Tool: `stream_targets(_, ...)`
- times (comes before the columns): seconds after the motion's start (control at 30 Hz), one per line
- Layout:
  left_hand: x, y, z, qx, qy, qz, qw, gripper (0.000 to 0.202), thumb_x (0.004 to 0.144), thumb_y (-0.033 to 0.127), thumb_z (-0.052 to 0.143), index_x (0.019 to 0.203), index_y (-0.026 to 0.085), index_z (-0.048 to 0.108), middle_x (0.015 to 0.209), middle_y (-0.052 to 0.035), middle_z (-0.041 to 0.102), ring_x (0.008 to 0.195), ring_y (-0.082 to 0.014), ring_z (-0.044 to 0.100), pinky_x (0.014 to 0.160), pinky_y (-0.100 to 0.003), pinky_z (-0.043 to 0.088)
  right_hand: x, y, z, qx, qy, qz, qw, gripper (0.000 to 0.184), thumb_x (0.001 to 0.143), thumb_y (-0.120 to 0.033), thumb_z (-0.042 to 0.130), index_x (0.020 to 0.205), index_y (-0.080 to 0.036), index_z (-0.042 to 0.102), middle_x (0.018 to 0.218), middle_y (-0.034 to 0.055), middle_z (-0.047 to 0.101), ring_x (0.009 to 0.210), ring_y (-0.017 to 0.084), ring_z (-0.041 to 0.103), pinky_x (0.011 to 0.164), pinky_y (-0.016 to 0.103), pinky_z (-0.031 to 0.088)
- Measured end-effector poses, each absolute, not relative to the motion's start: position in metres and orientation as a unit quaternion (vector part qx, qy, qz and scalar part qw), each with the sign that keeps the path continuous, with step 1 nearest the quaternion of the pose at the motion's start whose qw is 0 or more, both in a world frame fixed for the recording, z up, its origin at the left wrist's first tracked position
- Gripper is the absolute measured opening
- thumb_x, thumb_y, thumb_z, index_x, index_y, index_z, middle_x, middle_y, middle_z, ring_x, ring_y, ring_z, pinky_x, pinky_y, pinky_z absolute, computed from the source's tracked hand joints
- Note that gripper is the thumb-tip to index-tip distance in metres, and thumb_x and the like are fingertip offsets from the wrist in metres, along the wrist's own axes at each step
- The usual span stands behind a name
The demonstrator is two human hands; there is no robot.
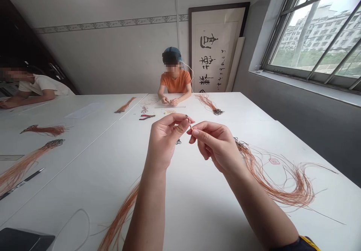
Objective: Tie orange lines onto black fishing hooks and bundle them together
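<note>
Held up over the middle of the table, my left hand [163, 140] pinches the dark looped end of a thin cord [187, 118] between thumb and fingers. Close beside it, my right hand [213, 140] is closed on the orange-brown part of the same cord just below the loop. The rest of that cord is mostly hidden. To the right of my right hand lies a bundle of orange-brown cords [299, 191] with dark ends, curving over the table. Another bundle [121, 213] runs under my left forearm. A small dark coil [178, 142] sits behind my hands.
On the white table [84, 176] lie more cord bundles [46, 130], red-handled pliers [147, 117], a pen [25, 181] and a black device [25, 239]. Across sits a person in orange [175, 80]; another person in white [53, 85] leans at the left.
</note>
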State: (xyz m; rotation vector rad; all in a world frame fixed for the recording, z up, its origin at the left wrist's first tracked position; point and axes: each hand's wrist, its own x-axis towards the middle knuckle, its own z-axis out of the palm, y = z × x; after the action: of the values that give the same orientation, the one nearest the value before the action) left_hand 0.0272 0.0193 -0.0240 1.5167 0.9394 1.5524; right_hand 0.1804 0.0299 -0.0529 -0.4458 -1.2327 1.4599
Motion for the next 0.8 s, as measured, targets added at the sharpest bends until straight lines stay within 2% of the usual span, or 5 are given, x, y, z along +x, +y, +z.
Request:
stream_targets(0.1, 0.027, 0.020, -0.024, 0.597, 0.342, 0.601, 0.406, 0.022, 0.090, 0.044, 0.081, 0.087, 0.022, 0.080, 0.096, -0.0037, 0.075, 0.074, -0.0141, 0.064, 0.071, -0.030, 0.055, 0.182, 0.028, -0.051, -0.185, -0.522, 0.616, 0.561, 0.018, 0.088, -0.036, 0.083, 0.080, -0.020, 0.079, 0.071, -0.0002, 0.074, 0.038, 0.004, 0.044, 0.040, 0.023, 0.029)
stream_targets(0.27, 0.026, 0.025, -0.024, 0.636, 0.255, 0.566, 0.458, 0.014, 0.094, 0.035, 0.078, 0.087, 0.024, 0.083, 0.083, 0.0004, 0.067, 0.064, -0.0102, 0.063, 0.067, -0.028, 0.054, 0.185, 0.028, -0.048, -0.158, -0.500, 0.655, 0.544, 0.019, 0.087, -0.034, 0.084, 0.076, -0.020, 0.079, 0.066, -0.0015, 0.073, 0.035, 0.003, 0.043, 0.042, 0.024, 0.023)
stream_targets(0.43, 0.023, 0.030, -0.027, 0.647, 0.208, 0.572, 0.459, 0.008, 0.092, 0.027, 0.080, 0.085, 0.025, 0.085, 0.088, 0.0009, 0.066, 0.058, -0.0076, 0.063, 0.060, -0.027, 0.055, 0.187, 0.031, -0.046, -0.132, -0.493, 0.695, 0.506, 0.020, 0.088, -0.032, 0.084, 0.074, -0.018, 0.078, 0.065, -0.0020, 0.073, 0.033, 0.001, 0.042, 0.041, 0.024, 0.017)
stream_targets(0.67, 0.022, 0.032, -0.030, 0.628, 0.236, 0.613, 0.418, 0.007, 0.081, 0.026, 0.089, 0.077, 0.027, 0.085, 0.080, -0.0006, 0.063, 0.074, -0.0120, 0.061, 0.059, -0.024, 0.051, 0.186, 0.029, -0.047, -0.127, -0.500, 0.676, 0.525, 0.025, 0.088, -0.033, 0.086, 0.072, -0.017, 0.074, 0.061, -0.0036, 0.070, 0.032, 0.000, 0.040, 0.039, 0.021, 0.020)
stream_targets(0.8, 0.026, 0.033, -0.030, 0.614, 0.260, 0.631, 0.396, 0.012, 0.078, 0.027, 0.092, 0.071, 0.025, 0.083, 0.076, 0.0000, 0.060, 0.075, -0.0110, 0.057, 0.063, -0.024, 0.048, 0.184, 0.027, -0.050, -0.154, -0.525, 0.620, 0.563, 0.024, 0.089, -0.034, 0.086, 0.075, -0.017, 0.075, 0.064, -0.0038, 0.071, 0.033, 0.000, 0.042, 0.038, 0.018, 0.024)
